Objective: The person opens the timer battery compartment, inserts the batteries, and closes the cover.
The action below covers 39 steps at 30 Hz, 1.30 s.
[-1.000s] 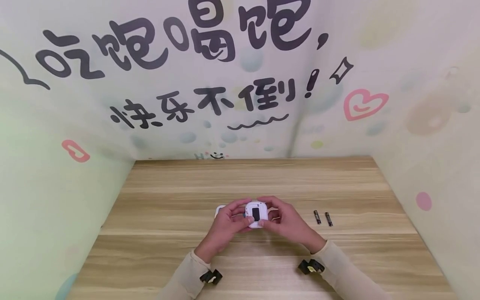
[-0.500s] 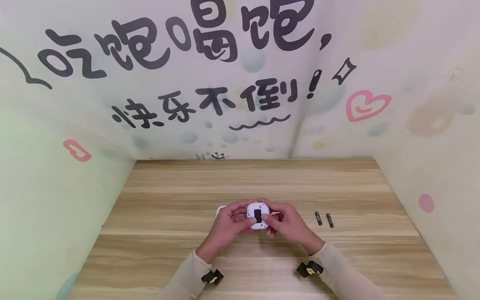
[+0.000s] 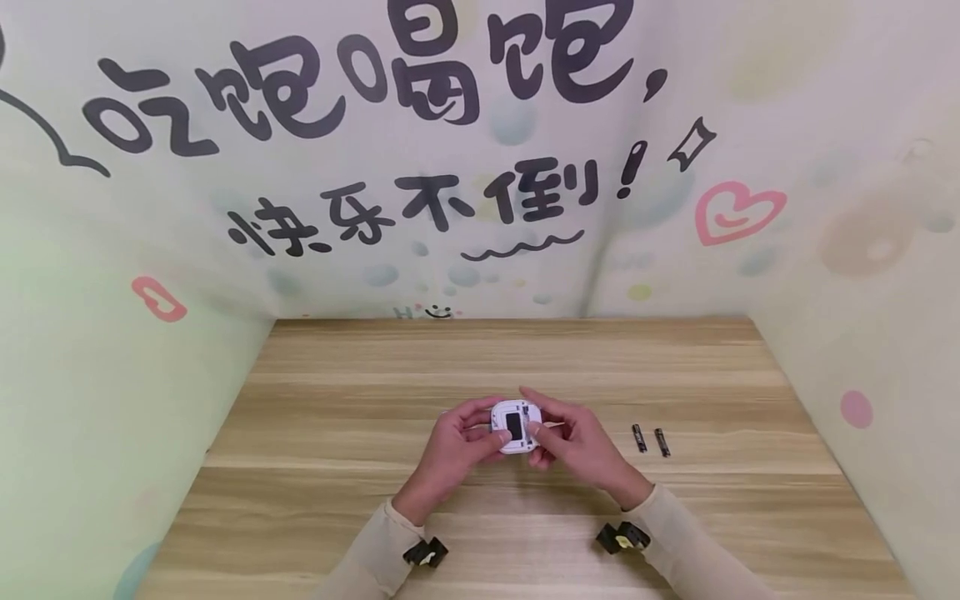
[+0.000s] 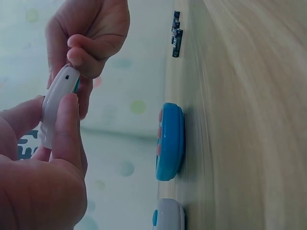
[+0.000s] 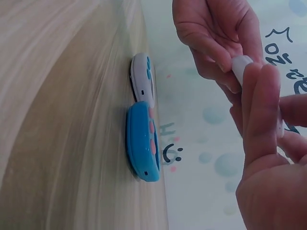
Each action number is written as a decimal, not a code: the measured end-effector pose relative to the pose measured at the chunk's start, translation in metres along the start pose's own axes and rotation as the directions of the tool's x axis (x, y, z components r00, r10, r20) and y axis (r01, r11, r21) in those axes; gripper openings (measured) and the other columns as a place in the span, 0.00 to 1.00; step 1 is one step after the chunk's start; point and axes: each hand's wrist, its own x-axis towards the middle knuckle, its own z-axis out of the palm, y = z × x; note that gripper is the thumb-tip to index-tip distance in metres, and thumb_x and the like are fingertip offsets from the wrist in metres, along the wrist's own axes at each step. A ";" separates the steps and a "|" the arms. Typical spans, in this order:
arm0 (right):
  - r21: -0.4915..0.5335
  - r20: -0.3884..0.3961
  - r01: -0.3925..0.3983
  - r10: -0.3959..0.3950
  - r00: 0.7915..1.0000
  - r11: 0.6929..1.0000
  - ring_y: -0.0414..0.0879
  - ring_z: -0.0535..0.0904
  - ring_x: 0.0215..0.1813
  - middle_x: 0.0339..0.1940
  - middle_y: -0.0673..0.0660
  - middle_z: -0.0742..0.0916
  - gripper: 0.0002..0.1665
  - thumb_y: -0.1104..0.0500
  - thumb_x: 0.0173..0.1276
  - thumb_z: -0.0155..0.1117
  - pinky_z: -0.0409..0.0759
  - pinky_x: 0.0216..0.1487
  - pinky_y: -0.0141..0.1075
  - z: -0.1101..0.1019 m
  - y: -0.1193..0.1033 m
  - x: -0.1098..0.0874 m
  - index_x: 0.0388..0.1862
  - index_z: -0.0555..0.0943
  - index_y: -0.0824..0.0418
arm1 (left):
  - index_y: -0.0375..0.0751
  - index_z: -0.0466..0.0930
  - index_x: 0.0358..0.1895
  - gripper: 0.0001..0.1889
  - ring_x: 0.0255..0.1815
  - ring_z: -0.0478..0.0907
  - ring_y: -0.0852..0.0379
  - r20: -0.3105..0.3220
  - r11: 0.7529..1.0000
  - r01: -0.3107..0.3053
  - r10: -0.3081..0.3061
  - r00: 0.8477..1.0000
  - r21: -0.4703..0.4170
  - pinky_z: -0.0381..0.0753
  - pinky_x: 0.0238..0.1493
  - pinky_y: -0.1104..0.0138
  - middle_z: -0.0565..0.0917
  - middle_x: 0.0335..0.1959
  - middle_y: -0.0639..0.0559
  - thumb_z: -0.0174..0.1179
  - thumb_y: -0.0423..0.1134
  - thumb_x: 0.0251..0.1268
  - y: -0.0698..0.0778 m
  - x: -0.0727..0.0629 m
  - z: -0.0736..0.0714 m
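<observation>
Both hands hold a small white digital timer (image 3: 514, 427) above the table in the head view, its back with a black rectangle turned up. My left hand (image 3: 448, 450) pinches its left side, thumb on the back and fingers beneath. On the other side, my right hand (image 3: 581, 446) grips the edge, its thumb pressing by a narrow slot with dark and metallic parts. That slot is partly covered by the thumb, so its contents cannot be told. The left wrist view shows the timer's white rim (image 4: 55, 110) edge-on between the fingers.
Two small dark batteries (image 3: 650, 440) lie on the wooden table (image 3: 480, 533) to the right of the hands. A blue timer (image 5: 142, 141) with pink buttons and another white timer (image 5: 141, 79) with blue buttons rest side by side, nearly hidden behind the left hand in the head view.
The right thumb has moved from the timer's lower edge onto the right part of its back. A slot with dark parts now shows there, where the back looked plain white half a second ago.
</observation>
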 end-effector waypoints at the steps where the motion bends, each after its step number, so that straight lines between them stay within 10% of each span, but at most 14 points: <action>1: 0.002 -0.016 -0.009 0.009 1.000 1.000 0.46 0.89 0.28 0.49 0.70 0.87 0.33 0.65 0.79 0.62 0.92 0.31 0.43 0.000 -0.001 0.000 0.80 0.69 0.63 | 0.35 0.76 0.71 0.30 0.46 0.89 0.58 -0.010 1.000 0.006 -0.006 1.000 -0.007 0.93 0.47 0.56 0.86 0.56 0.36 0.70 0.25 0.67 0.000 0.000 0.000; 13: -0.014 -0.110 -0.076 0.074 0.991 0.997 0.65 0.91 0.34 0.48 0.66 0.81 0.22 0.66 0.73 0.71 0.92 0.34 0.51 -0.003 0.002 -0.004 0.64 0.80 0.62 | 0.36 0.79 0.68 0.28 0.41 0.89 0.58 -0.035 0.999 0.012 -0.010 0.999 0.046 0.93 0.46 0.51 0.86 0.52 0.35 0.72 0.25 0.64 -0.008 0.004 0.001; 31: -0.322 -0.052 -0.143 0.134 0.990 0.936 0.48 0.87 0.30 0.33 0.55 0.89 0.17 0.63 0.67 0.77 0.90 0.31 0.37 -0.048 0.034 -0.027 0.54 0.86 0.62 | 0.36 0.76 0.69 0.29 0.43 0.88 0.56 -0.095 0.996 0.083 -0.081 0.992 0.012 0.93 0.46 0.53 0.84 0.49 0.44 0.72 0.27 0.64 -0.005 0.006 -0.016; 39: -0.498 0.032 -0.097 0.130 0.991 0.862 0.38 0.80 0.29 0.29 0.46 0.87 0.14 0.62 0.68 0.76 0.81 0.29 0.30 -0.056 0.040 -0.037 0.51 0.88 0.53 | 0.34 0.75 0.70 0.29 0.42 0.88 0.57 -0.094 0.996 0.084 -0.084 0.992 -0.008 0.94 0.43 0.59 0.83 0.47 0.47 0.69 0.25 0.65 -0.005 0.004 -0.020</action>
